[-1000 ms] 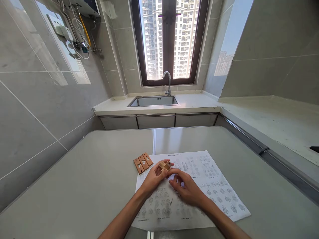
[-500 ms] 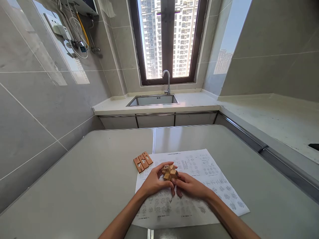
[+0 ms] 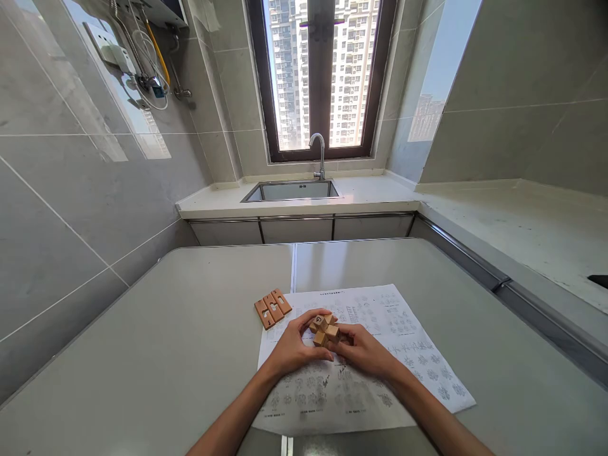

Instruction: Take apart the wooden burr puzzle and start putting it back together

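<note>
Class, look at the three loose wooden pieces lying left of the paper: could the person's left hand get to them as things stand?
Probably yes: the loose wooden pieces lie on open table just beyond the left hand, nothing between. That hand would first have to let go of the wooden puzzle.

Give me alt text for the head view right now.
Both hands, left hand and right hand, grip a small wooden block puzzle above a printed sheet on a grey table. Three loose wooden pieces lie at the sheet's far left corner; a sink sits under the window beyond.
</note>
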